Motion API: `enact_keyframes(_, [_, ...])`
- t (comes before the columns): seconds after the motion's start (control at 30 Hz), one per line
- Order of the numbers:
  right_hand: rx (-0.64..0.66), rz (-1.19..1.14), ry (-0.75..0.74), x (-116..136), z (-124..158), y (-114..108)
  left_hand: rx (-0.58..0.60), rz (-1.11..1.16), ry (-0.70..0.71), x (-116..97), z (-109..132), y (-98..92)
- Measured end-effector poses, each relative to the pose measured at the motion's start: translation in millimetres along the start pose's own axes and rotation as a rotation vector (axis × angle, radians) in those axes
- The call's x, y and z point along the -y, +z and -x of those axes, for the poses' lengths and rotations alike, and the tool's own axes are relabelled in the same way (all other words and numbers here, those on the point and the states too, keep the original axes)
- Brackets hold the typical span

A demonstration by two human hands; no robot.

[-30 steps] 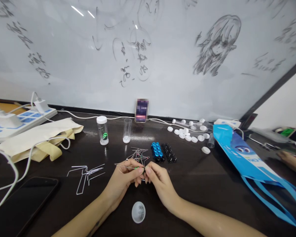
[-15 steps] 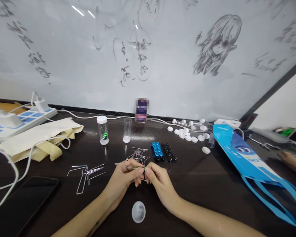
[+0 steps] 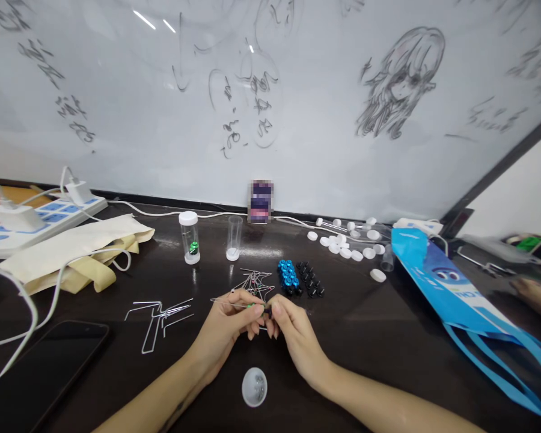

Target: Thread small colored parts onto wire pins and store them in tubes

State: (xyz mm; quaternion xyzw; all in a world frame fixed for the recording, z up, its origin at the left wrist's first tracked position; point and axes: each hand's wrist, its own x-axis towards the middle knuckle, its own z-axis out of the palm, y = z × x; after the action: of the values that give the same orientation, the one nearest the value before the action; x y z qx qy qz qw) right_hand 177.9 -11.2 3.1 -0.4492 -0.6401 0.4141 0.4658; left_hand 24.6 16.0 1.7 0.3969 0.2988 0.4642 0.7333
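Note:
My left hand (image 3: pixel 228 328) and my right hand (image 3: pixel 293 337) meet at the middle of the dark table, fingertips pinched together. Between them is a thin metal pin with a small green bead (image 3: pixel 250 305) on it; its wire end sticks out to the left of my left fingers. My right fingertips press on a small dark piece at the pin's other end. Just behind the hands lies a loose pile of pins (image 3: pixel 255 281). A cluster of blue beads (image 3: pixel 287 275) and one of black beads (image 3: pixel 310 279) sit to the right of it.
Bent wires (image 3: pixel 157 316) lie left of my hands, a round grey lid (image 3: pixel 254 387) near me. A capped vial with a green bead (image 3: pixel 189 237) and an open vial (image 3: pixel 233 238) stand behind. White caps (image 3: pixel 347 240), blue bag (image 3: pixel 451 288), phone (image 3: pixel 40 373), cloth bag (image 3: pixel 72 249), power strip (image 3: pixel 36 219). Another person's hand (image 3: pixel 534 294) far right.
Hardly anything differs. My right fingers have shifted slightly on the pin's end; the view has drifted a touch.

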Motion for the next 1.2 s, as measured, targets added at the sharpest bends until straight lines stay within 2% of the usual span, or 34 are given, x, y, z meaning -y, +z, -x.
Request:
enact_keyframes(0.13, [-0.058, -0.030, -0.016, 5.2, 1.1, 0.7, -0.016, 0.011, 0.001, -1.5, 0.1, 0.7])
enact_keyframes(0.8, [0.002, 0.029, 0.032, -5.3, 0.2, 0.0, 0.028, -0.025, 0.005, 1.1, 0.2, 0.2])
enact_keyframes(1.03, [-0.104, -0.058, -0.027, 3.5, 2.2, 1.0, -0.021, 0.059, 0.006, -1.5, -0.3, -0.8])
enact_keyframes(1.2, [-0.109, -0.031, -0.084, 1.9, 4.0, 0.0, -0.012, 0.070, 0.011, -1.1, -0.7, -1.5])
